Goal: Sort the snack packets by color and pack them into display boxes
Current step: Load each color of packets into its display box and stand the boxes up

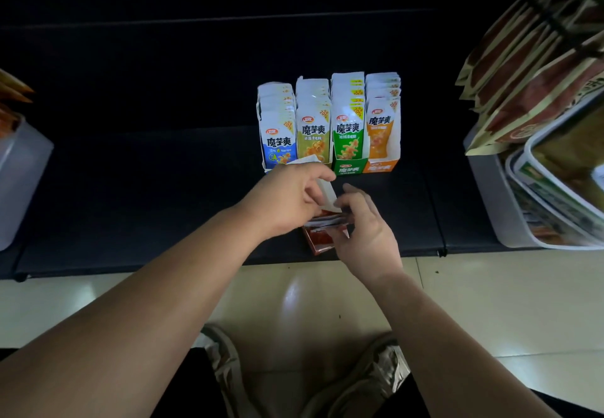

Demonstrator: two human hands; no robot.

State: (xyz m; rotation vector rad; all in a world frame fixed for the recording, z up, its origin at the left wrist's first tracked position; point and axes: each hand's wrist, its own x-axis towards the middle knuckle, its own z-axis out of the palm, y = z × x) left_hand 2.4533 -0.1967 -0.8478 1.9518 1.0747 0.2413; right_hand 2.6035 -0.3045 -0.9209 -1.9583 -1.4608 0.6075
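Note:
Four display boxes stand side by side on the dark shelf, each filled with upright packets: blue [277,143], yellow [313,136], green [348,136] and orange [382,133]. In front of them lies a red display box [322,241] near the shelf edge, with red packets [327,220] in it. My left hand [287,198] pinches a white-backed packet [328,193] above the red box. My right hand [366,231] grips the red packets and the box's right side. The packets' fronts are mostly hidden by my fingers.
Clear plastic bins with large brown snack bags [536,90] crowd the right end of the shelf. Another clear bin [19,169] stands at the far left. The shelf's front edge [196,264] runs across; below it are the pale tiled floor and my shoes [225,362].

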